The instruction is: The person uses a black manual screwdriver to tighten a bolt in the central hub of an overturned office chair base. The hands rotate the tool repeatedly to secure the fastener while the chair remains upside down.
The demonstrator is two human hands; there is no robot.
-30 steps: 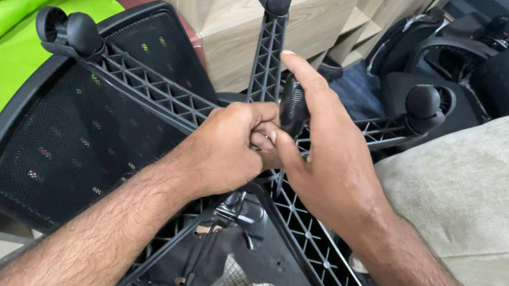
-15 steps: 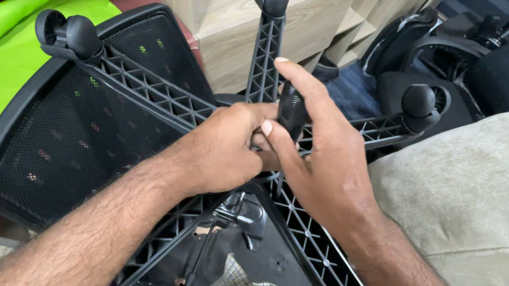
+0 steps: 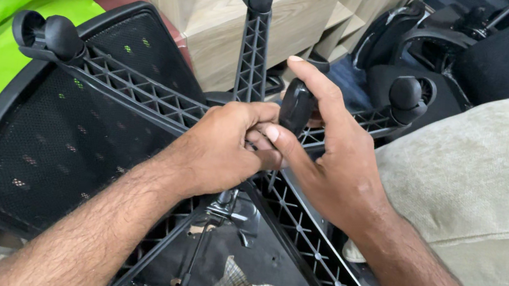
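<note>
A black tool handle (image 3: pixel 296 107) stands upright over the hub of an upturned chair's star base (image 3: pixel 157 99). The right hand (image 3: pixel 333 171) wraps it, and the left hand (image 3: pixel 223 148) is clenched just below, probably steadying the tip, which is hidden. The step looks like working a fastener at the hub; next calls for steady turning. No containers show.

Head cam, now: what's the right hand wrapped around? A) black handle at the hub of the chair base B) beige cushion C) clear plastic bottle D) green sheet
A: the right hand closes its fingers and thumb around a black handle above the centre of the star-shaped chair base, with the left hand fisted right beside it at the hub.
</note>
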